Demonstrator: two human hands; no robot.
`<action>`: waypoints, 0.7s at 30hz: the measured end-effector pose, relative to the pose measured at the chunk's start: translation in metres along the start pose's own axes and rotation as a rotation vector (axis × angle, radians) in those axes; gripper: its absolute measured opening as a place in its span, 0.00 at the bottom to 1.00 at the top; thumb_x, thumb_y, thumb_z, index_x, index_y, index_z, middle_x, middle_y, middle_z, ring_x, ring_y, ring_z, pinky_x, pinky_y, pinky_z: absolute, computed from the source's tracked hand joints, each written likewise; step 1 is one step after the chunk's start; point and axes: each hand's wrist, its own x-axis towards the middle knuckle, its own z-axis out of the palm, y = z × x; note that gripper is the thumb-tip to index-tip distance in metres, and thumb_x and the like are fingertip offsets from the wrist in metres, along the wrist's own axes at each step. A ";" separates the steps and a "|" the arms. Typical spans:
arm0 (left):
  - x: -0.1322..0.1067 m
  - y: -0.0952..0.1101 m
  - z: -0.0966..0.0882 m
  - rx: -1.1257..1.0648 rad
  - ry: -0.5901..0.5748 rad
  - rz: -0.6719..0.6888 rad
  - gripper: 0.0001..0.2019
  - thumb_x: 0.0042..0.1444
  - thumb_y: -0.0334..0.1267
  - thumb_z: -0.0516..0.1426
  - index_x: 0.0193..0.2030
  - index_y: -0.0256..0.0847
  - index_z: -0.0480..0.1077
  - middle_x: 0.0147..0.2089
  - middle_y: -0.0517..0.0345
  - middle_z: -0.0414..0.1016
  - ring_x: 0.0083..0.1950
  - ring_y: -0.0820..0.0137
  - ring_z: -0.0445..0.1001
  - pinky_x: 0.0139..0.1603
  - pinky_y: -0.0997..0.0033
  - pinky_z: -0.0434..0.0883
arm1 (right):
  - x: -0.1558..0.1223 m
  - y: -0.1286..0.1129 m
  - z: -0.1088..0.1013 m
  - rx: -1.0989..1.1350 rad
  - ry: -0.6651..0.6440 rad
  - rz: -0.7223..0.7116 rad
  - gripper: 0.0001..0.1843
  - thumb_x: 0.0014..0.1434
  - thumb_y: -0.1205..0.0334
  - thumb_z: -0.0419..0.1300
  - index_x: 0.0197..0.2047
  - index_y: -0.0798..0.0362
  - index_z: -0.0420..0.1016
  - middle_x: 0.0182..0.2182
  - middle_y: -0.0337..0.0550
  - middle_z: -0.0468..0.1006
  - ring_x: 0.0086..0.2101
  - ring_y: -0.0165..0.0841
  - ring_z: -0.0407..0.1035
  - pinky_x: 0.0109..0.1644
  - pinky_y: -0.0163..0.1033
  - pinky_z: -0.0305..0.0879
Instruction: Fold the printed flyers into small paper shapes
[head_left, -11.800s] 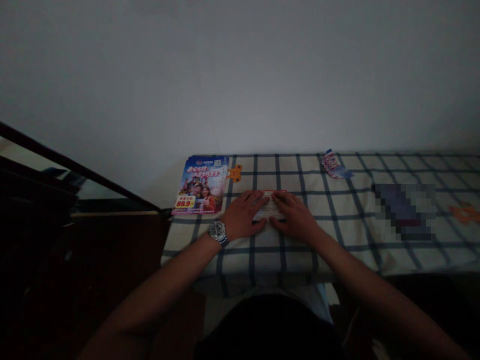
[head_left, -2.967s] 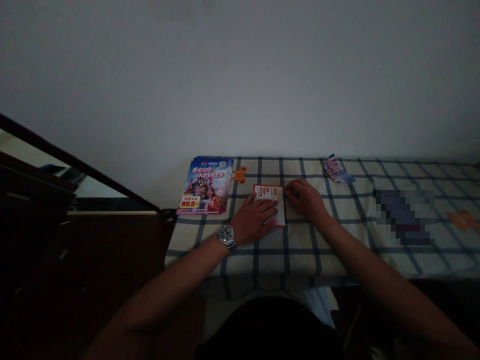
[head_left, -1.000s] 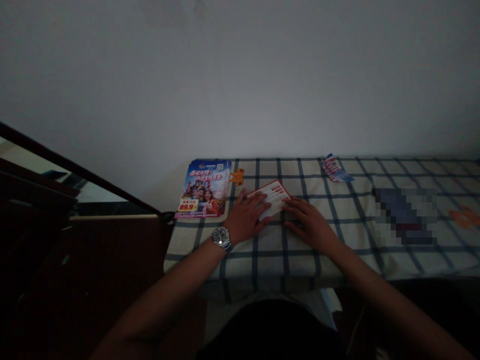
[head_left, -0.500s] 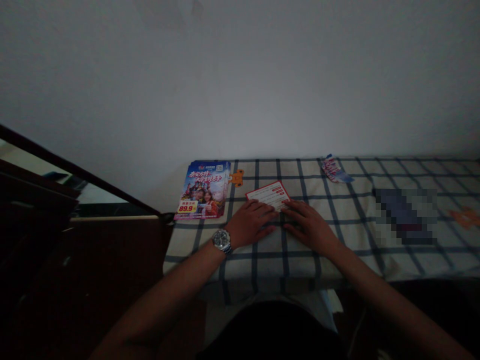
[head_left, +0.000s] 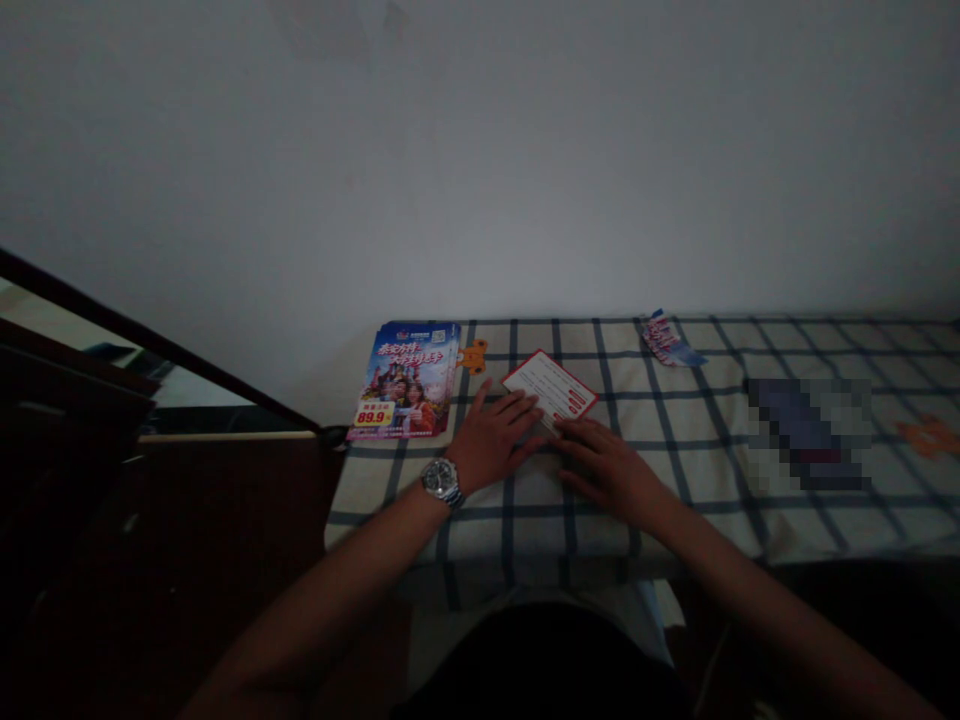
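Slantwise, red-edged card, hands nearside, cloth beyond

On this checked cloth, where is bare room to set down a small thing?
Bare cloth lies between the right hand, the crumpled paper and the pixelated item, and between the card, the wall and the crumpled paper. It is crowded at the flyer stack and where the left hand is beside the right hand.

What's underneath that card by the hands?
The checked cloth shows around the card, so it probably continues below; what lies directly beneath is covered. The left hand hides part of the card.
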 end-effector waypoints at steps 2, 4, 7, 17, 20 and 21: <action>0.000 -0.001 0.001 0.001 -0.007 -0.005 0.21 0.72 0.49 0.49 0.65 0.46 0.68 0.69 0.52 0.69 0.71 0.57 0.64 0.77 0.37 0.38 | 0.000 -0.001 0.001 0.002 0.001 0.000 0.23 0.67 0.55 0.60 0.64 0.46 0.71 0.65 0.51 0.69 0.65 0.48 0.63 0.68 0.60 0.64; 0.000 -0.001 0.002 0.003 -0.017 -0.009 0.21 0.72 0.49 0.49 0.65 0.46 0.68 0.70 0.53 0.68 0.72 0.57 0.63 0.77 0.38 0.38 | 0.001 -0.001 0.002 0.007 0.004 -0.003 0.23 0.67 0.56 0.60 0.64 0.47 0.71 0.64 0.53 0.70 0.64 0.48 0.64 0.67 0.60 0.65; -0.001 -0.002 0.004 0.000 -0.021 -0.013 0.21 0.72 0.50 0.49 0.65 0.46 0.68 0.70 0.51 0.67 0.72 0.56 0.63 0.77 0.38 0.39 | 0.002 0.001 -0.001 0.035 0.023 -0.003 0.23 0.68 0.56 0.60 0.64 0.47 0.70 0.64 0.52 0.70 0.63 0.48 0.65 0.66 0.60 0.66; -0.001 -0.007 0.006 -0.049 -0.028 0.014 0.19 0.67 0.52 0.56 0.55 0.42 0.73 0.63 0.49 0.74 0.71 0.53 0.64 0.77 0.36 0.38 | 0.004 0.019 -0.014 0.049 0.054 0.029 0.22 0.67 0.61 0.60 0.64 0.47 0.70 0.65 0.51 0.69 0.64 0.47 0.65 0.66 0.60 0.67; -0.003 -0.009 0.007 -0.056 -0.024 0.022 0.19 0.65 0.53 0.58 0.55 0.42 0.72 0.63 0.49 0.73 0.71 0.53 0.64 0.77 0.37 0.38 | 0.002 0.023 -0.012 0.045 0.030 0.010 0.21 0.67 0.61 0.60 0.62 0.47 0.71 0.65 0.51 0.69 0.64 0.46 0.64 0.68 0.59 0.65; -0.003 -0.009 0.008 -0.057 -0.021 0.025 0.20 0.65 0.53 0.58 0.54 0.42 0.72 0.63 0.49 0.72 0.71 0.53 0.64 0.77 0.37 0.38 | 0.002 0.023 -0.011 0.043 0.025 0.009 0.20 0.67 0.61 0.60 0.62 0.48 0.72 0.65 0.51 0.69 0.65 0.46 0.63 0.68 0.59 0.64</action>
